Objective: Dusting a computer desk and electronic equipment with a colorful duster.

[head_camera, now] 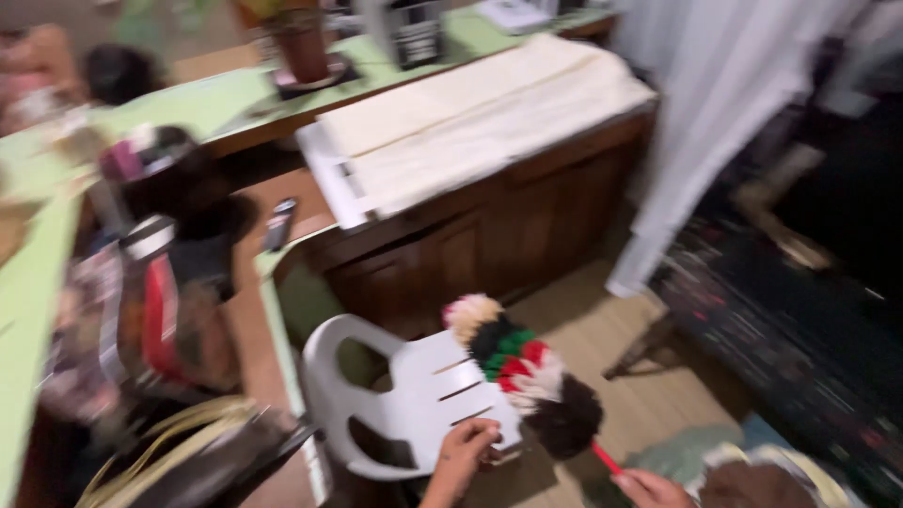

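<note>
Left hand [463,452] grips white chair [414,404] — right hand [647,489], half cut off, pinches duster [527,376].

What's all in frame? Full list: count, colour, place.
Feather duster: 1, cream, black, green, red, white, over the chair.
Plastic chair: 1, white, bottom centre.
Wooden cabinet: 1, brown, centre.
Folded cloth: 1, cream, on the cabinet.
Curtain: 1, white, right.
Flower pot: 1, brown, green counter, top.
Bags: a blurred pile, count unclear, left.
Left hand: on the chair's edge.
Right hand: holding the duster's red handle.
</note>
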